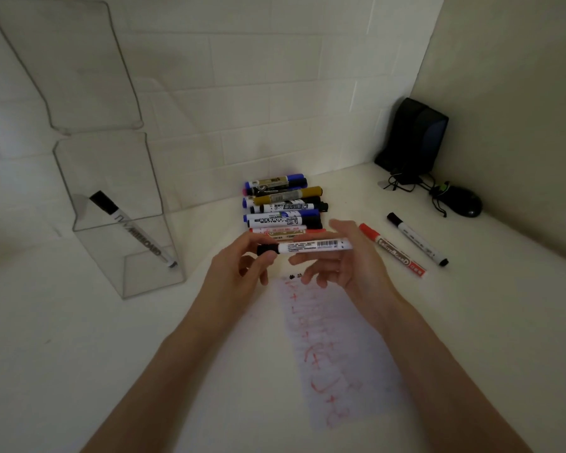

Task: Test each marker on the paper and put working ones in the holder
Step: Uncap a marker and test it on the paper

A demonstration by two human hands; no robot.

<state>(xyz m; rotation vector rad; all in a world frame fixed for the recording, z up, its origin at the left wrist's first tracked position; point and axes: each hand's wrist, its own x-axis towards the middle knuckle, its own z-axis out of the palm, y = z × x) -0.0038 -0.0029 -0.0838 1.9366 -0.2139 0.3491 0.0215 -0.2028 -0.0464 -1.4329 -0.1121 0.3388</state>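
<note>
Two hands share one marker above the far end of the paper [340, 338]. The held marker [311, 247] lies level, white barrel toward the right, black cap [267, 249] toward the left.

Grip: the left hand [242, 263] pinches the cap between thumb and curled fingers. The right hand [347, 256] has its fingers curled round the barrel from beneath; whether the thumb bears on it cannot be confirmed. Judgement: one hand on each part suits either pulling the cap off or pressing it home. The cap is seated at present.

Pose: both forearms reach forward on either side of the paper, converging over its far edge. Wrists are raised clear of the surface, palms turned inward toward each other.

Surroundings, relative to the paper:
- Beyond its far end, a pile of markers [283, 204] lies stacked crosswise, presumably untested stock kept within reach.
- Right of its far end, a red marker [392, 250] and a black marker [417, 238] lie side by side, apart from the pile. This is possibly a reject group.
- Well to its left stands the clear holder [111, 165], with one black-capped marker [134, 228] leaning inside.

The paper carries red scribbles along its length and a small black mark at its far end.
</note>
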